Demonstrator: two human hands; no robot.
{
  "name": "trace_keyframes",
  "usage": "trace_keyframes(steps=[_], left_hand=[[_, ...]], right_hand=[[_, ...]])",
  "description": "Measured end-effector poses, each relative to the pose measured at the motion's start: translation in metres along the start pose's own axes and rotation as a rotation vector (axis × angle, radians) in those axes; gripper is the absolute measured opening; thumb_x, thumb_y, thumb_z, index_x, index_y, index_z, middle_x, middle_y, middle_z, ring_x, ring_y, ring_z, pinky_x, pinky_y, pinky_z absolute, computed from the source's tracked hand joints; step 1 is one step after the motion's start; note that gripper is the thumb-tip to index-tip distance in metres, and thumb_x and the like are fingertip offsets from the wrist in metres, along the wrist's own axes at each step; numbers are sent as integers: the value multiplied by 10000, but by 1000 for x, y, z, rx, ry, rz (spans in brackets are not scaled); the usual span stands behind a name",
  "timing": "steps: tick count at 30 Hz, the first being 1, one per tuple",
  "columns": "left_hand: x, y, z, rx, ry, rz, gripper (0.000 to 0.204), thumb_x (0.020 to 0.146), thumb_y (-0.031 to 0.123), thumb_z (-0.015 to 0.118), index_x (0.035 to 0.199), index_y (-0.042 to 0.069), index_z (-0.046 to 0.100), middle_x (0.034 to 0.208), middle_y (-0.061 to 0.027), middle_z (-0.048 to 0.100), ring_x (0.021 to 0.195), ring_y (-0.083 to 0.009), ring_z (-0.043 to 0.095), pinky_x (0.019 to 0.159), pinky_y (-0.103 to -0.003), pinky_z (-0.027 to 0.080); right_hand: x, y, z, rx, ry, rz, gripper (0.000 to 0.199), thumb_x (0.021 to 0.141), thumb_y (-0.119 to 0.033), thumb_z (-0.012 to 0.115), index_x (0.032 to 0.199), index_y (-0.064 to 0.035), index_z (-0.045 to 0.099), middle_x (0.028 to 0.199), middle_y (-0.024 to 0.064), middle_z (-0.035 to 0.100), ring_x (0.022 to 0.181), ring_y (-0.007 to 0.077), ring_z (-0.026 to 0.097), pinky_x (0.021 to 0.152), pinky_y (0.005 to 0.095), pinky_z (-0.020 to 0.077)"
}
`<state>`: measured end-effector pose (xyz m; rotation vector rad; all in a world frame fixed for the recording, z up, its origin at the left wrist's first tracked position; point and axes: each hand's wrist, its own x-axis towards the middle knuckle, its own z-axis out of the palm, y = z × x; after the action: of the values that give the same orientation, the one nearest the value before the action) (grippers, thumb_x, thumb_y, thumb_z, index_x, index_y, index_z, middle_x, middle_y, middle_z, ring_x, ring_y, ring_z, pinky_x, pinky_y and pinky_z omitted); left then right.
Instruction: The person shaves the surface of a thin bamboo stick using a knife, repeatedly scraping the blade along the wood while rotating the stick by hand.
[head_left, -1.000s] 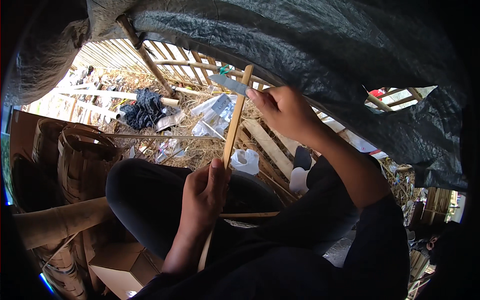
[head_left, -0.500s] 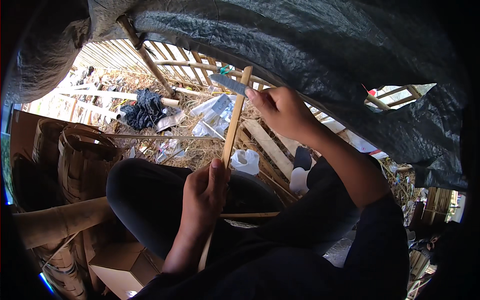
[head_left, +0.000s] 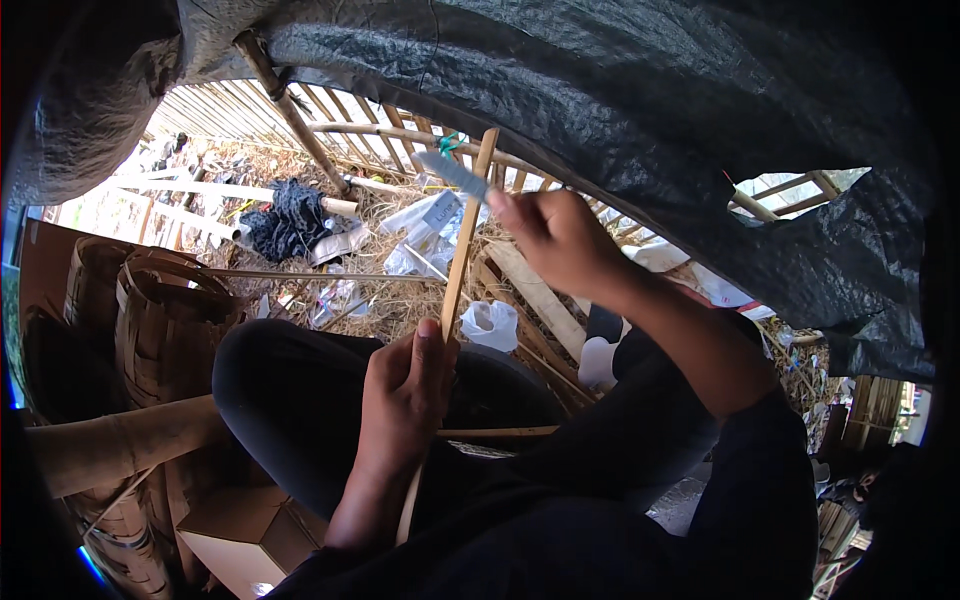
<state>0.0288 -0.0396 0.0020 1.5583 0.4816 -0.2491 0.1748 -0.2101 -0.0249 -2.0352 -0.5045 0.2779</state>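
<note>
A long, narrow bamboo strip (head_left: 462,255) slants up and away from my lap. My left hand (head_left: 408,385) is closed round its lower part, thumb on top, and the strip's near end runs down beside my forearm. In my right hand (head_left: 565,240) is a knife, its grey blade (head_left: 455,173) pointing to the far left and lying across the strip near its far end. The blade looks slightly smeared by motion. My fingers hide the knife's handle.
Woven baskets (head_left: 165,320) and a thick bamboo pole (head_left: 130,445) stand at left, above a cardboard box (head_left: 240,535). Dark cloth (head_left: 285,220), plastic bags (head_left: 490,325) and wooden planks (head_left: 540,290) lie on the straw-strewn ground. A black tarp (head_left: 600,90) hangs ahead, with a bamboo fence beyond.
My right hand has shifted slightly nearer, and the knife blade has tilted more steeply. The strip's far end has swung a little left. My left hand keeps its grip.
</note>
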Motion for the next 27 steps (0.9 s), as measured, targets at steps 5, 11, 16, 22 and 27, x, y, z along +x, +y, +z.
trace_keyframes(steps=[5,11,16,22,27], left_hand=[[2,-5,-5,-45,-29,-21,496,1021,450,421,707,74,494,551,67,385,481,-15,346,446,-204,244],[5,-10,-5,-26,-37,-27,499,1020,459,416,714,74,502,542,71,388,458,-10,343,424,-199,238],[6,-9,-4,-52,-57,-60,511,1016,480,408,733,70,524,542,73,400,455,-11,353,423,-195,246],[5,-11,-4,-29,-36,-52,521,1010,499,409,745,69,533,542,72,405,455,-11,358,424,-195,250],[3,-13,-8,-39,-31,-74,525,1008,505,409,745,68,533,545,72,411,456,-13,359,426,-194,248]], right_hand=[[6,8,3,-29,-40,4,588,979,-433,529,569,-12,548,453,70,487,411,149,441,449,346,355],[-12,-4,13,-68,-127,-79,550,992,-424,511,622,-21,569,465,-6,398,466,74,355,459,319,325],[-23,-4,25,8,-23,-143,594,997,-429,497,573,-13,478,468,19,378,480,76,347,466,319,324],[-16,-3,14,-72,-18,-81,552,977,-397,538,586,-8,554,451,60,469,404,154,445,452,348,363],[-3,-9,3,-43,-85,18,540,981,-382,528,596,-5,555,473,85,505,423,184,488,489,358,399]])
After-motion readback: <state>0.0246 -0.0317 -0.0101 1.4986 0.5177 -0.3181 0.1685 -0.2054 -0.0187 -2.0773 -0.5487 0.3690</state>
